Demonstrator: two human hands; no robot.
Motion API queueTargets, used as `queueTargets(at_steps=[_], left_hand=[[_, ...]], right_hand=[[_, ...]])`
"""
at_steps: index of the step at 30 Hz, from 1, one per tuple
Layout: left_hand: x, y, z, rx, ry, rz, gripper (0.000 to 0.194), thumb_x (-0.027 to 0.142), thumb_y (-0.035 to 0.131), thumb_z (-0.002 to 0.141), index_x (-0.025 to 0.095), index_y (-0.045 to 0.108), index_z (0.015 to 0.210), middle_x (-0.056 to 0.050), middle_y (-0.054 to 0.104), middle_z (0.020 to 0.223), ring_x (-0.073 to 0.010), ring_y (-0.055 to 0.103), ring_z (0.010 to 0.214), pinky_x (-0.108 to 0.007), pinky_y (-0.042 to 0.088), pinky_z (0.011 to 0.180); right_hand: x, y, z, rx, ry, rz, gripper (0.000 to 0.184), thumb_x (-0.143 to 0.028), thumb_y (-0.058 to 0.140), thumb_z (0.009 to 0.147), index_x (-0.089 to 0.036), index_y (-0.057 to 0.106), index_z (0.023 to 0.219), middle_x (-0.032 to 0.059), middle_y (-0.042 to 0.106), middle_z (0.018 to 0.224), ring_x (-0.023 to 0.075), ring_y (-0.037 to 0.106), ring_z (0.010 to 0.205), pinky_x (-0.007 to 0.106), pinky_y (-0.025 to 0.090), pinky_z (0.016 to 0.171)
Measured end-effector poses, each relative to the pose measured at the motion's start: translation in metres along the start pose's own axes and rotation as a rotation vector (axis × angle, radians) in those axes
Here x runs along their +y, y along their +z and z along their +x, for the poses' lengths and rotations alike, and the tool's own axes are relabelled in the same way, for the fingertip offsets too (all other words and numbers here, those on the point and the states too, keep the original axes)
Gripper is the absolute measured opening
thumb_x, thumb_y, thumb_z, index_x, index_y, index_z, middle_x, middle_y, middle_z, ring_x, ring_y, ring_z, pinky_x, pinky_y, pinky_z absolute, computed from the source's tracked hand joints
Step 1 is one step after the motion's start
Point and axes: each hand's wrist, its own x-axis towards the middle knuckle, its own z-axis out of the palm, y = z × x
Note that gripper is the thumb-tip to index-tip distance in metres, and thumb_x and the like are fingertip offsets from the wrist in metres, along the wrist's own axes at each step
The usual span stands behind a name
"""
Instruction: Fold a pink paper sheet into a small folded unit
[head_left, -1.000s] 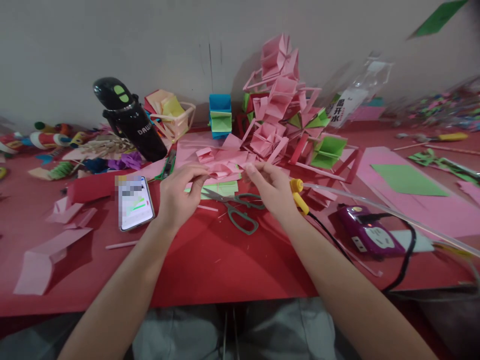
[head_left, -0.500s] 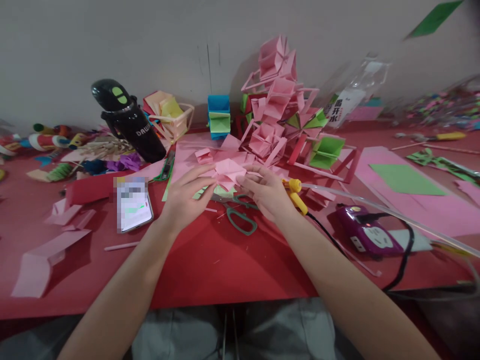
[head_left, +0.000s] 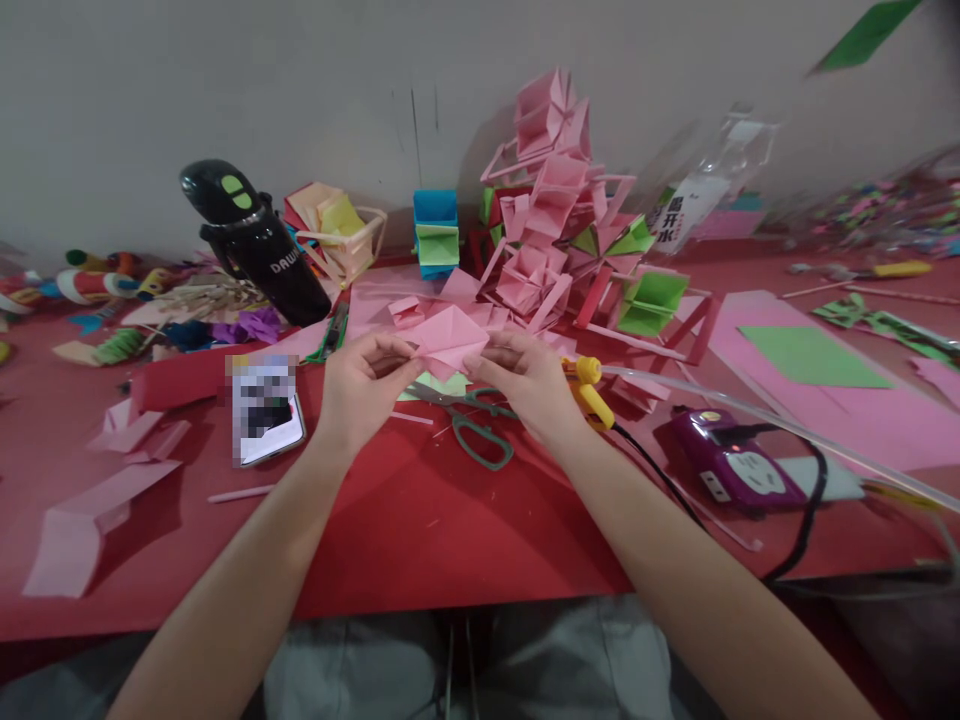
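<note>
A folded piece of pink paper (head_left: 452, 338) is held up between both hands above the red table. My left hand (head_left: 365, 385) pinches its left corner between thumb and fingers. The right side of the paper is gripped by my right hand (head_left: 529, 385), with the thumb on its near face. Just below lie scissors (head_left: 482, 442) with grey-green handles, their blades partly under the paper. A small light green paper piece (head_left: 442, 386) shows beneath the fold. To the right of my right hand rests a yellow glue gun (head_left: 595, 403).
Pink paper models (head_left: 553, 190) are piled against the wall. A black bottle (head_left: 262, 250) and a phone (head_left: 266, 412) are on the left. On the right, a purple power socket (head_left: 739, 465), its black cable and a clear glue stick (head_left: 750, 415) lie near my forearm.
The pink paper has been pulled flatter and wider, its pleated shape now a diamond with a crease across it. My left hand has shifted slightly left and closed on the corner.
</note>
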Motion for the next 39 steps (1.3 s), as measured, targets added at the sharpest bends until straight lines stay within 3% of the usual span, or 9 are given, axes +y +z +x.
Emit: queueTargets(at_steps=[5, 11, 19, 26, 39], left_hand=[[0.002, -0.001, 0.001, 0.033, -0.035, -0.051, 0.025, 0.022, 0.083, 0.065, 0.018, 0.062, 0.077, -0.002, 0.071, 0.084, -0.0182, 0.071, 0.083, -0.030, 0.059, 0.076], [-0.005, -0.003, 0.004, -0.013, -0.088, -0.143, 0.030, 0.025, 0.083, 0.063, 0.018, 0.058, 0.077, -0.002, 0.070, 0.083, -0.0189, 0.071, 0.078, -0.034, 0.060, 0.074], [-0.004, -0.002, 0.003, -0.013, -0.113, -0.155, 0.028, 0.025, 0.082, 0.063, 0.018, 0.058, 0.076, -0.002, 0.070, 0.081, -0.0179, 0.070, 0.077, -0.034, 0.059, 0.076], [0.003, 0.002, -0.002, -0.043, -0.106, -0.092, 0.024, 0.024, 0.082, 0.065, 0.018, 0.062, 0.077, -0.002, 0.072, 0.082, -0.0175, 0.069, 0.077, -0.031, 0.057, 0.072], [-0.008, 0.012, -0.003, 0.049, -0.067, -0.226, 0.024, 0.023, 0.083, 0.067, 0.017, 0.072, 0.087, -0.003, 0.075, 0.084, -0.0164, 0.071, 0.079, -0.028, 0.057, 0.074]], right_hand=[[-0.001, 0.000, -0.002, -0.115, 0.100, -0.091, 0.035, -0.049, 0.079, 0.074, -0.016, 0.068, 0.077, 0.0034, 0.072, 0.073, 0.0114, 0.064, 0.063, 0.026, 0.056, 0.065], [-0.002, -0.001, 0.000, -0.162, -0.012, -0.231, 0.042, -0.056, 0.074, 0.077, -0.018, 0.060, 0.067, 0.0010, 0.066, 0.064, 0.0111, 0.059, 0.058, 0.026, 0.052, 0.059], [-0.002, 0.001, 0.000, -0.121, 0.027, -0.206, 0.042, -0.056, 0.076, 0.074, -0.019, 0.058, 0.070, 0.0012, 0.065, 0.066, 0.0128, 0.061, 0.061, 0.027, 0.050, 0.059], [-0.001, 0.002, -0.001, -0.078, 0.077, -0.109, 0.040, -0.052, 0.083, 0.068, -0.016, 0.070, 0.081, 0.0031, 0.069, 0.073, 0.0129, 0.061, 0.062, 0.027, 0.050, 0.059], [0.003, 0.003, -0.002, -0.067, 0.090, -0.051, 0.038, -0.050, 0.084, 0.067, -0.017, 0.074, 0.084, 0.0036, 0.071, 0.073, 0.0134, 0.061, 0.065, 0.029, 0.052, 0.065]])
